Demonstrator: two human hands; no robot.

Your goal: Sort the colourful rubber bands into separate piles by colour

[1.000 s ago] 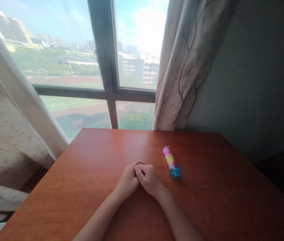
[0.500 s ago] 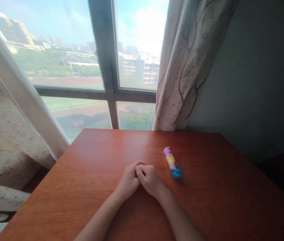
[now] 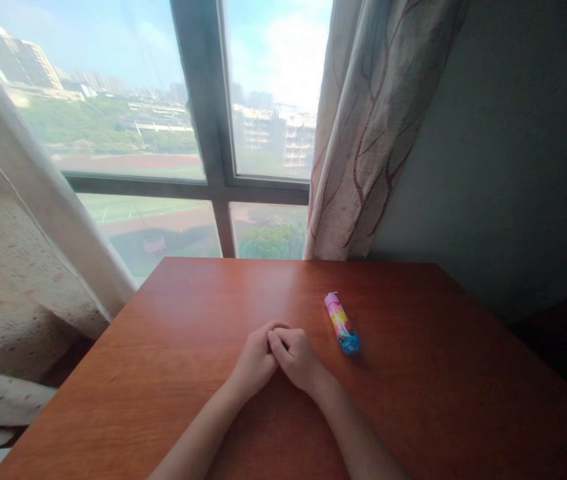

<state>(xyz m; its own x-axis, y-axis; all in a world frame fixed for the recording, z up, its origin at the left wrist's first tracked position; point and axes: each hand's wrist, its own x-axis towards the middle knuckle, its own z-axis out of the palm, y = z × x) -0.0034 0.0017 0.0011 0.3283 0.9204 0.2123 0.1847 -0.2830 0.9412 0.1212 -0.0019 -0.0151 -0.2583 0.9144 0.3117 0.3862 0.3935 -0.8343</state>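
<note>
My left hand (image 3: 254, 361) and my right hand (image 3: 297, 359) rest together on the reddish wooden table (image 3: 163, 373), fingers curled and touching each other at the middle. Nothing shows inside either hand. A small tube (image 3: 342, 323) with pink, yellow and blue bands lies flat on the table just to the right of my right hand, apart from it, its pink cap pointing away from me.
A large window (image 3: 203, 133) stands behind the table. Patterned curtains hang at the left (image 3: 23, 253) and at the right (image 3: 363, 133). A dark wall (image 3: 513, 167) runs along the table's right side.
</note>
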